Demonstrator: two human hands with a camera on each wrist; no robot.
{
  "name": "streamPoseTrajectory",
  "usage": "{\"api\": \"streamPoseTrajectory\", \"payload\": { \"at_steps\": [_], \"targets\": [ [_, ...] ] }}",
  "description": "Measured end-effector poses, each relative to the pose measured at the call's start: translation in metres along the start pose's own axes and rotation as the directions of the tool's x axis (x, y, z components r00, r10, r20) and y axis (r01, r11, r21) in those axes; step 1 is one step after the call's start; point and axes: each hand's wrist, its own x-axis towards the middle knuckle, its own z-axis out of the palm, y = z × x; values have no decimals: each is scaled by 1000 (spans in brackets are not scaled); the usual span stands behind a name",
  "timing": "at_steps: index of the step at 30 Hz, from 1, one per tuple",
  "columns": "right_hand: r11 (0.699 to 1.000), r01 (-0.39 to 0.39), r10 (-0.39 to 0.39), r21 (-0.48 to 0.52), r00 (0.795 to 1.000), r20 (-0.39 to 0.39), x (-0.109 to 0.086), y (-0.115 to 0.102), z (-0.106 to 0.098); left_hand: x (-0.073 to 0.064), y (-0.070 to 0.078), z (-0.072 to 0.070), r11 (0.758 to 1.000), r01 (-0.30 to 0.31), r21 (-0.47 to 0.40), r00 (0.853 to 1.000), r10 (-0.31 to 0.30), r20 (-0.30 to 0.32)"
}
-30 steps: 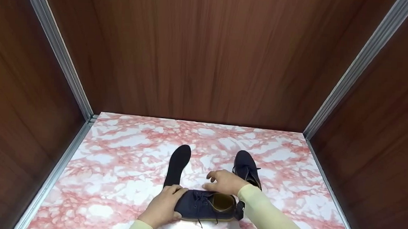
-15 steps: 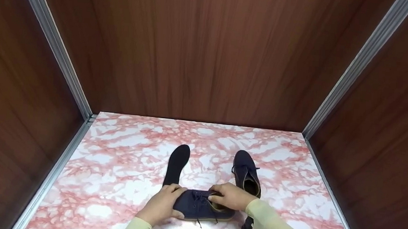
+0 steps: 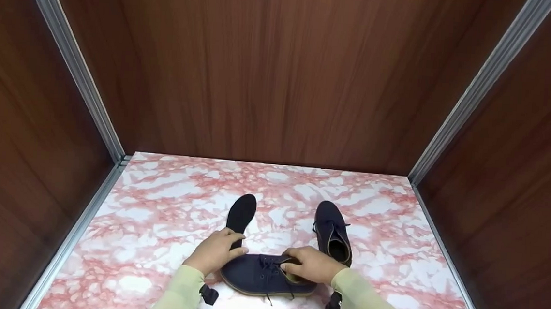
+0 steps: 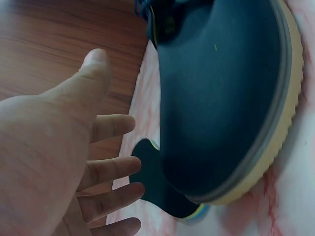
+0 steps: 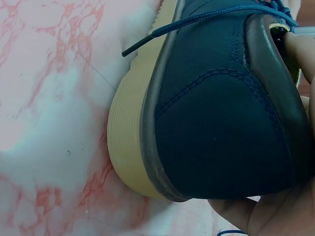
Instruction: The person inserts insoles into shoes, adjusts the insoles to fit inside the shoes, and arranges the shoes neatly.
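Observation:
A dark navy lace-up shoe [image 3: 247,273] with a tan sole lies sideways in front of me, toe to the left. My right hand [image 3: 315,265] grips it at the ankle opening, and in the right wrist view the shoe's heel [image 5: 221,142] fills the middle. My left hand [image 3: 215,252] is just off the toe, over the near end of a black insole [image 3: 242,213]. In the left wrist view its fingers stand apart with nothing between them, beside the shoe's toe [image 4: 221,108]. The hand hides part of the insole in the head view.
A matching navy shoe [image 3: 328,215] stands at the right, toe pointing away, just behind my right hand. The red-and-white marbled surface [image 3: 155,204] is bounded by brown wood-look panels [image 3: 271,76] at the back and both sides.
My right hand has come down from above the shoe and taken hold of its opening. My left hand has let go of the toe and shifted up and away toward the insole.

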Motion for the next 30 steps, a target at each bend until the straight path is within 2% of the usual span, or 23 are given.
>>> {"api": "streamPoseTrajectory", "payload": {
  "at_steps": [8,14,20,25,30],
  "targets": [
    [1000,-1,0,-14,1000,-13,-1,1,3,1,-14,12,999,-11,32,1000,12,-23],
    [1000,9,-10,-22,998,-63,-9,2,4,-1,-22,13,998,-24,60,994,30,-103],
    [999,-25,20,-46,996,-91,-22,2,4,-2,-35,11,992,-16,123,982,38,-185],
    [996,-56,50,-69,995,-88,-31,-1,6,-3,-42,7,990,41,134,973,-9,-231],
    [991,-48,33,-124,992,-120,-37,-3,9,-3,-45,4,981,138,138,956,-95,-278]
  ]
}}
